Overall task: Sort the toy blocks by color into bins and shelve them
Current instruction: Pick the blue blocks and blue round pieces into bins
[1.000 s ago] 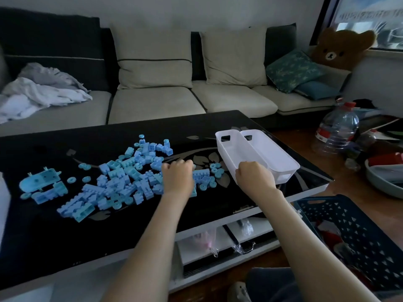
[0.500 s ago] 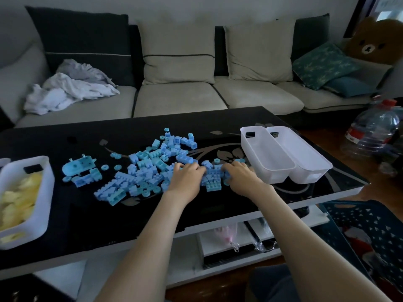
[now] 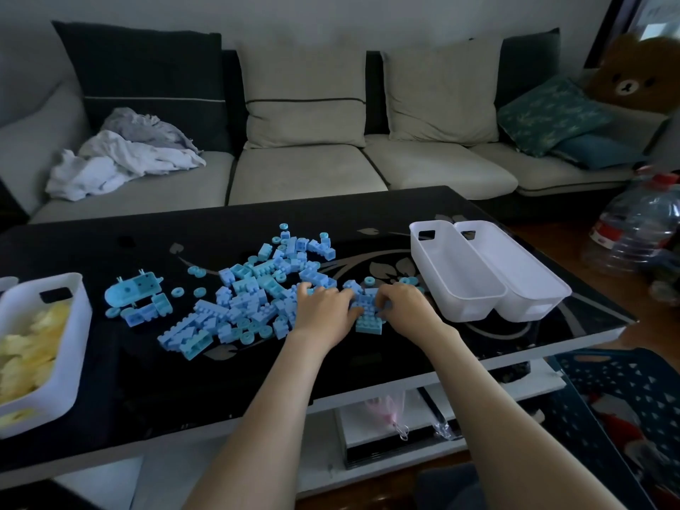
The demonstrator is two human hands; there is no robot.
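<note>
On the black table (image 3: 110, 380), I see left hand (image 3: 323, 314) and right hand (image 3: 408, 307) cupped around blue blocks (image 3: 368, 311) (grip looks loose). Risk: pieces spill before reaching the empty white bin (image 3: 454, 285).

On the counter (image 3: 368, 207), the blocks (image 3: 250, 296) lie between a filled bin (image 3: 70, 347) at left and two side-by-side bins (image 3: 489, 277) at right.

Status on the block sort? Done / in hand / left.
Done: yellow blocks sit in the left bin. In hand: left hand and right hand gathering blue blocks on the table. Left: both white bins empty; nothing shelved.
</note>
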